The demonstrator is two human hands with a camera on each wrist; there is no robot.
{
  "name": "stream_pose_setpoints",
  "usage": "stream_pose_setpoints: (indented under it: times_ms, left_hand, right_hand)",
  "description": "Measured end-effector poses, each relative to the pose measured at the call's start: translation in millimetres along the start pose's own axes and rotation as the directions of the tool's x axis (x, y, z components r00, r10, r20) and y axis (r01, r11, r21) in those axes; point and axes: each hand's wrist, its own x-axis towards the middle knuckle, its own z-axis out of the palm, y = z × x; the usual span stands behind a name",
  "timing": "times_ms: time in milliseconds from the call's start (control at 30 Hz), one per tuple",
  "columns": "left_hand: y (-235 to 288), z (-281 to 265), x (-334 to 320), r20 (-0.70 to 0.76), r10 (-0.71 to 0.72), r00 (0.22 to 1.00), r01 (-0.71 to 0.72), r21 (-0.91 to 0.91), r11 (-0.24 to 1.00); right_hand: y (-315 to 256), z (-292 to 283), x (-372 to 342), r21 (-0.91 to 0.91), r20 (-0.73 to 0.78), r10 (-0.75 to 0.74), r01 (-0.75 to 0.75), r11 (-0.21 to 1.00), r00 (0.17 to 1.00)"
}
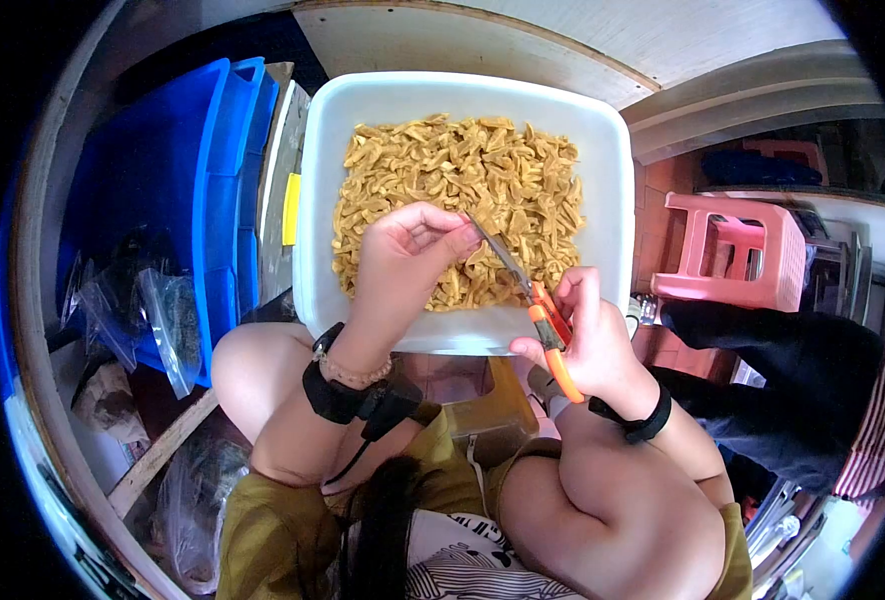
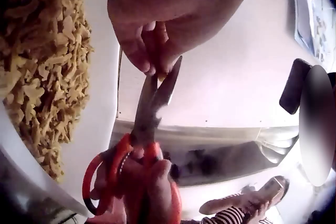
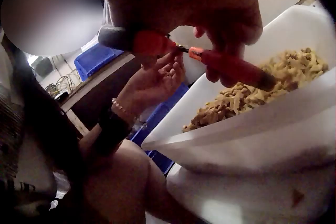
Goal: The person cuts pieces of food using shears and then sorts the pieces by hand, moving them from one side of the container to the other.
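Over a white plastic tub of yellow-brown strip-like pieces, my left hand pinches a small yellowish piece between thumb and fingers. Most of that piece is hidden by the fingertips. My right hand grips a pair of scissors by its orange-red handles. In the left wrist view the blades stand apart, their tips right at the pinched piece. The right wrist view shows the scissor handles edge-on, with the left hand beyond them.
Blue crates with plastic bags stand left of the tub. To the right is a pink stool, near dark cloth. A yellow container sits below, between the legs. Another person in stripes appears in the left wrist view.
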Motion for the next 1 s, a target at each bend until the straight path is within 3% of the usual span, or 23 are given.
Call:
stream_pose_setpoints:
  times_ms: [267, 400, 633, 867, 933, 1000]
  left_hand:
    - [1, 0, -1, -0.007, -0.048, 0.999, 0.048, 0.039, 0.998]
    - [-2, -3, 0, -0.009, -0.051, 0.999, 0.051, -0.027, 0.998]
    - [-13, 0, -1, -0.06, -0.039, 0.997, 0.034, -0.084, 0.996]
    - [-17, 2, -2, -0.053, -0.031, 0.998, 0.024, -0.134, 0.991]
    - [-15, 6, -4, 0.02, 0.002, 1.0, -0.001, -0.001, 1.0]
    - [-20, 10, -9, 0.032, 0.009, 0.999, -0.009, 0.0, 1.0]
  right_hand:
    - [-1, 6, 2, 0.032, 0.007, 0.0, -0.001, 1.0, 1.0]
    - [0, 8, 1, -0.007, -0.069, -0.072, 0.072, 0.997, 0.995]
    - [-4, 8, 2, -0.013, -0.075, -0.1, 0.099, 0.995, 0.992]
    - [-5, 5, 1, -0.012, -0.002, 0.044, -0.044, 0.999, 0.999]
    - [-4, 5, 2, -0.005, 0.013, 0.054, -0.054, 0.999, 0.998]
    - [-3, 6, 7, -0.058, -0.064, -0.127, 0.123, 0.991, 0.99]
